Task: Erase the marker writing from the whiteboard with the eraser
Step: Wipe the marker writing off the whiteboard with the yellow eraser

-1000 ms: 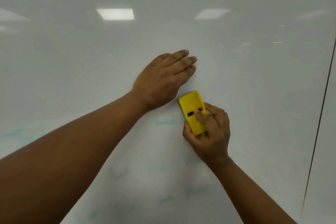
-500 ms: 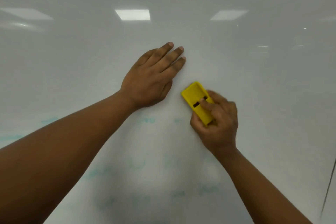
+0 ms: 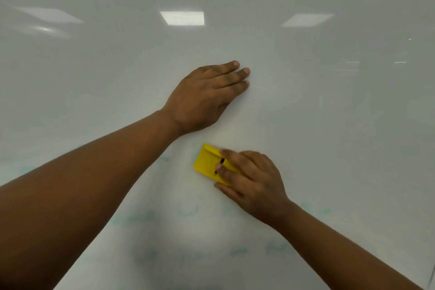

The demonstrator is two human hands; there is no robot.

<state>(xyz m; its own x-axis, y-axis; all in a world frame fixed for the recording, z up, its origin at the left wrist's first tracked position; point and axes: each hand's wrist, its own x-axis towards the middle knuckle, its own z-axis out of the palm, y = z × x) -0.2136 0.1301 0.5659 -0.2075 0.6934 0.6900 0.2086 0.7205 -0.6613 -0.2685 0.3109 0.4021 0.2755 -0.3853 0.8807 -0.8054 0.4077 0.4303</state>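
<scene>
A glossy whiteboard fills the view. My right hand grips a yellow eraser and presses it flat against the board, just below my left hand. My left hand rests palm down on the board above it, fingers stretched out and close together, holding nothing. Faint teal marker traces remain in smeared rows below the eraser, with more teal traces lower down. The eraser's far end is hidden under my right fingers.
Ceiling light panels are reflected in the upper part of the board, one reflection above my left hand. A dark board edge shows at the bottom right corner.
My right hand has slid the eraser down and to the left, from beside my left hand's fingers to below that hand. My left hand stays flat on the board.
</scene>
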